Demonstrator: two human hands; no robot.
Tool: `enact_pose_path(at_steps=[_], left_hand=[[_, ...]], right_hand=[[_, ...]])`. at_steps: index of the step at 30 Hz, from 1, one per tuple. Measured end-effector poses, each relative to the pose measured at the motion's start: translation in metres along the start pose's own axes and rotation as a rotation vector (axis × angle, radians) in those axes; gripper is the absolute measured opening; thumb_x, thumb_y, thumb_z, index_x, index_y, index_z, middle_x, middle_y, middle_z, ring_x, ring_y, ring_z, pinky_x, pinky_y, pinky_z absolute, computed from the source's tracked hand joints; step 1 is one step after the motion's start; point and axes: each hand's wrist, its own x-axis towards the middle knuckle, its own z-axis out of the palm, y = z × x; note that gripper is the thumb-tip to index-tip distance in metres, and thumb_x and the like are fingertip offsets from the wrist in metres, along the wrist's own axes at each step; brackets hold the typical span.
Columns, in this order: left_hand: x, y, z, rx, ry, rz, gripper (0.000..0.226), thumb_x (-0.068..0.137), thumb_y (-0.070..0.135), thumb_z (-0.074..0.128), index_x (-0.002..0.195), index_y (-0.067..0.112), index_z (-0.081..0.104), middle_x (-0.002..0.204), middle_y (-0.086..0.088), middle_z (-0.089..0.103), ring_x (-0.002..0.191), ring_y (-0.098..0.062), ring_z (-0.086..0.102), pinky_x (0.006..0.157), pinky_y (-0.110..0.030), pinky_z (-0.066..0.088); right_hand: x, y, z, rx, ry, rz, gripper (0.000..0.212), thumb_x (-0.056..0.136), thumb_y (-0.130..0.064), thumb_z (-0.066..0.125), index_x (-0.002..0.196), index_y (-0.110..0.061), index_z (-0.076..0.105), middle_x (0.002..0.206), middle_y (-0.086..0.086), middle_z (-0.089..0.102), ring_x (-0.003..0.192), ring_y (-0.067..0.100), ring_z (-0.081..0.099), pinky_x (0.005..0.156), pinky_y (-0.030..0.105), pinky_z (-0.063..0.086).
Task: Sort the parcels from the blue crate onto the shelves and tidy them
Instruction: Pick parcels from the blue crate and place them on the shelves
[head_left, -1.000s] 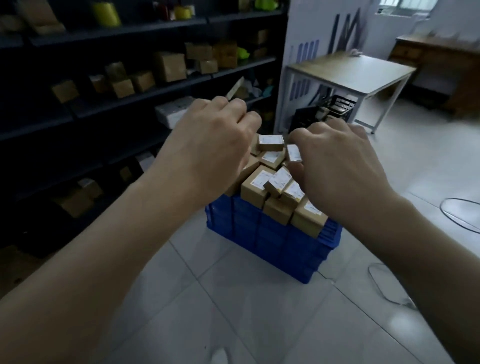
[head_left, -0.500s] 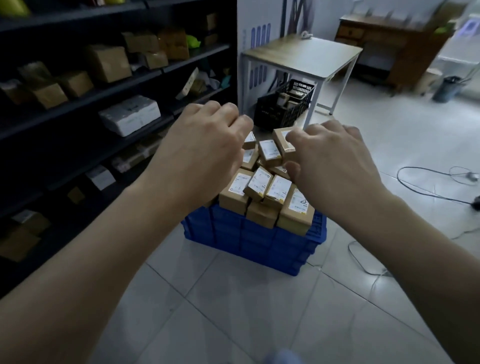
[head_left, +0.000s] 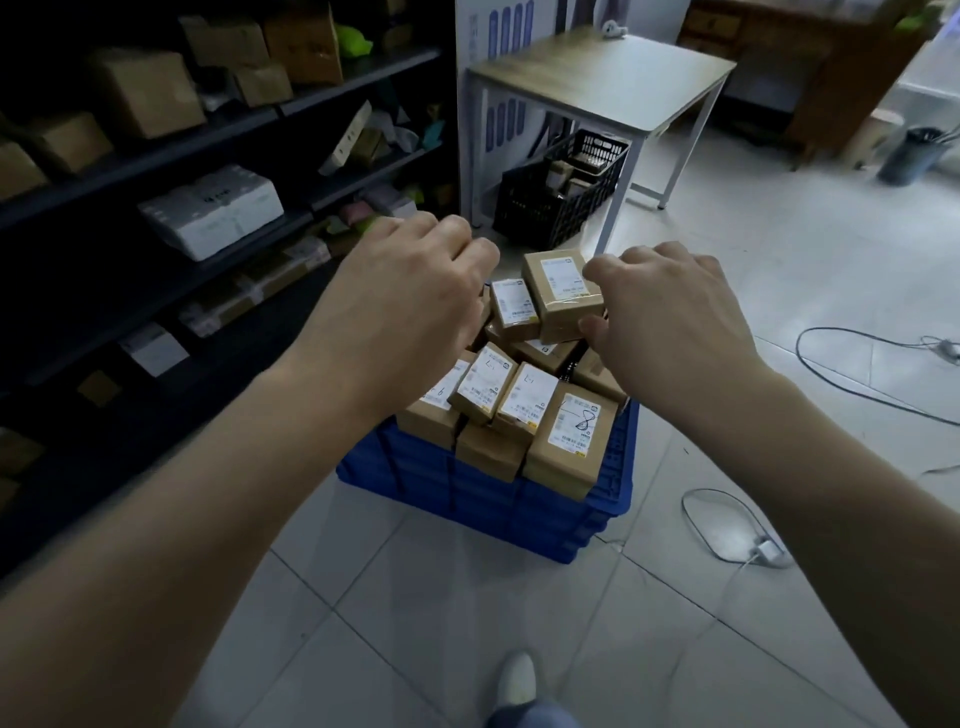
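Right hand (head_left: 670, 332) in a pinch on the topmost parcel (head_left: 558, 296) above the blue crate (head_left: 519, 509); left hand (head_left: 405, 306), fingers curled, just left of it, hold unclear.

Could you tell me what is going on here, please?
A person leans over a blue crate heaped with small brown parcels. The right hand pinches the top parcel between thumb and fingers. The left hand is curled over the left side of the heap; its fingertips are hidden, so I cannot tell whether it holds anything. The shelves on the left hold boxes.
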Motion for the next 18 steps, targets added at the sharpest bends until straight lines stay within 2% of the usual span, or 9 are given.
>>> enact_pose_path(at_steps=[3,7,12,15,18], left_hand=[[0.018,0.000,0.025,-0.009,-0.031,-0.019,0.028,0.083,0.015,0.053,0.103,-0.001,0.063,0.090,-0.019,0.064,0.080,-0.036,0.060,0.073,-0.046,0.048],[0.030,-0.005,0.058,-0.030,-0.081,-0.056,0.027,0.081,0.011,0.064,0.105,-0.001,0.064,0.092,-0.019,0.065,0.082,-0.036,0.061,0.074,-0.045,0.048],[0.043,-0.023,0.101,-0.085,-0.150,-0.065,0.029,0.084,0.016,0.057,0.108,0.002,0.063,0.098,-0.016,0.065,0.088,-0.032,0.059,0.079,-0.043,0.045],[0.050,-0.032,0.129,-0.144,-0.190,-0.069,0.030,0.087,0.017,0.059,0.114,0.005,0.061,0.105,-0.013,0.063,0.096,-0.029,0.057,0.083,-0.041,0.043],[0.055,-0.040,0.155,-0.188,-0.209,-0.072,0.031,0.086,0.016,0.060,0.116,0.006,0.060,0.106,-0.012,0.063,0.098,-0.029,0.057,0.085,-0.041,0.043]], right_hand=[[0.020,0.016,0.017,0.008,-0.017,-0.015,0.034,0.092,-0.017,0.058,0.126,-0.016,0.054,0.116,0.010,0.062,0.113,0.029,0.050,0.094,0.039,0.036],[0.046,0.026,0.040,0.003,-0.072,-0.033,0.041,0.092,-0.018,0.058,0.132,-0.015,0.050,0.119,0.011,0.061,0.113,0.030,0.050,0.094,0.040,0.037],[0.079,0.030,0.073,0.027,-0.155,-0.030,0.037,0.094,-0.019,0.054,0.130,-0.015,0.052,0.120,0.012,0.061,0.111,0.029,0.051,0.094,0.041,0.039],[0.095,0.030,0.101,0.031,-0.220,-0.003,0.036,0.093,-0.016,0.053,0.129,-0.015,0.052,0.120,0.012,0.061,0.109,0.030,0.053,0.091,0.042,0.042],[0.109,0.029,0.130,0.041,-0.257,0.014,0.038,0.090,-0.014,0.055,0.128,-0.013,0.054,0.126,0.013,0.060,0.114,0.032,0.051,0.093,0.044,0.046]])
